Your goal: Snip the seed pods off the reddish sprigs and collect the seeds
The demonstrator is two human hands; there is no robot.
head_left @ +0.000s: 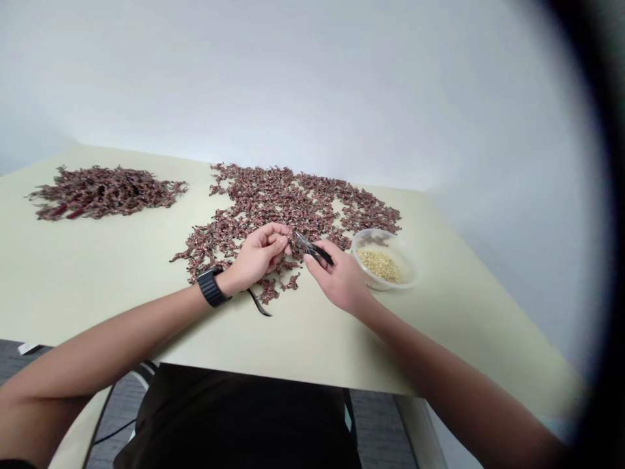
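My right hand [340, 277] is closed around a pair of black-handled pliers [317, 251]. Their metal jaws point left toward the fingertips of my left hand [260, 255]. Those fingers are pinched on a small reddish-brown piece [291, 236], which the jaws meet or nearly meet; its exact shape is too small to make out. Both hands are above the near side of a wide spread of similar reddish-brown pieces [273, 195]. Just right of my right hand stands a round clear plastic bowl [413, 277] with many tiny gold-coloured bits [378, 266] in it.
A second heap of reddish-brown pieces [110, 192] lies at the left of the pale table [312, 345]. Below my left wrist, a thin dark curved tool end [258, 304] rests on the tabletop. A white wall [293, 78] rises behind the table.
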